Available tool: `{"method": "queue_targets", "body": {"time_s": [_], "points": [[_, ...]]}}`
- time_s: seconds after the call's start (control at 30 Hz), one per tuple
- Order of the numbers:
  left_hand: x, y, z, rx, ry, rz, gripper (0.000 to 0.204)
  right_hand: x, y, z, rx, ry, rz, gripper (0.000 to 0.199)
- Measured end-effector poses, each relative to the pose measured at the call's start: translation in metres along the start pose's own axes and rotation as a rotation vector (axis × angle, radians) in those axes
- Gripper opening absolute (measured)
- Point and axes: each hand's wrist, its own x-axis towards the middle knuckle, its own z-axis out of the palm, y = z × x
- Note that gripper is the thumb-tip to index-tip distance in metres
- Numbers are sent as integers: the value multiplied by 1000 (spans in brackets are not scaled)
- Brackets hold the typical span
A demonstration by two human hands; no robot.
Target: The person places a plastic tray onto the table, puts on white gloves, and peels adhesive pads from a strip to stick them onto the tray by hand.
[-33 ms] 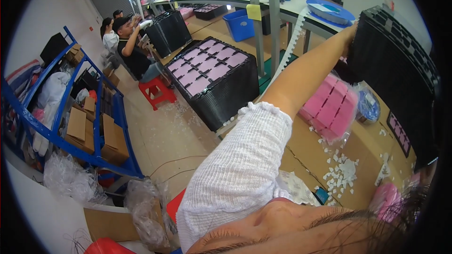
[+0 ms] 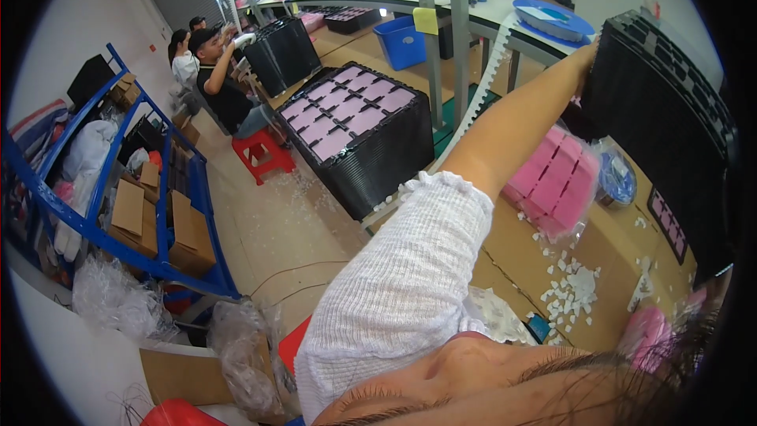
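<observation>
My left arm, in a white knitted sleeve, stretches up and to the right. My left hand (image 2: 587, 68) is against the left side of a tall stack of black plastic trays (image 2: 654, 102), near its top. Its fingers are hidden at the stack's edge, so their grip cannot be made out. Below the forearm lies a plastic-wrapped pack of pink foam pieces (image 2: 554, 181). Beside that pack is a blue reel in clear wrap (image 2: 617, 177). A small black-framed tray with pink squares (image 2: 668, 225) leans at the stack's foot. My right hand does not show.
White scraps (image 2: 572, 288) litter the cardboard-covered table (image 2: 505, 268). Left of my arm stands another black tray stack (image 2: 371, 158) topped with pink squares. A blue reel (image 2: 552, 20) lies by metal posts. Farther off are a blue bin (image 2: 400, 41), a seated co-worker (image 2: 225, 83) and blue shelving (image 2: 118, 233).
My left forearm and sleeve have shifted very slightly to the right. Everything else looks the same.
</observation>
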Motion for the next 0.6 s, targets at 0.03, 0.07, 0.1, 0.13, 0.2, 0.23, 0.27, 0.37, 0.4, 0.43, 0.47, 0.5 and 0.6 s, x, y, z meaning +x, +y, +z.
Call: {"method": "queue_targets", "body": {"time_s": [0.03, 0.07, 0.1, 0.13, 0.2, 0.23, 0.27, 0.37, 0.4, 0.43, 0.47, 0.5, 0.6], "points": [[13, -2, -8, -8, 6, 15, 69, 0, 6, 7, 8, -15, 3, 68], [20, -5, -6, -6, 4, 30, 69, -2, 11, 10, 22, -22, -1, 68], [26, -4, -5, -2, 5, 46, 69, -4, 16, 15, 38, -32, -7, 67], [29, -9, -9, -11, 10, 61, 69, -3, 21, 21, 45, -46, -4, 66], [33, -23, -11, -32, 9, 82, 68, -5, 27, 31, 52, -65, 3, 65], [37, -26, -9, -46, 2, 88, 68, -10, 28, 32, 50, -67, 8, 64], [38, -27, -11, -57, -9, 93, 68, -17, 28, 32, 49, -65, 10, 64], [-1, -23, 10, -113, -151, 7, 67, -91, 15, -6, -13, 78, 33, 62], [-36, -21, 17, -125, -212, -30, 67, -122, 6, -19, -32, 143, 33, 61], [-65, -17, 20, -131, -264, -62, 66, -152, 2, -27, -42, 200, 32, 61], [-86, -21, 24, -138, -313, -98, 66, -183, -2, -33, -51, 257, 35, 60], [-116, -21, 20, -141, -341, -114, 66, -205, -2, -32, -50, 287, 34, 60], [-149, -33, 8, -164, -379, -169, 65, -256, 6, -14, -34, 349, 64, 58]]}}
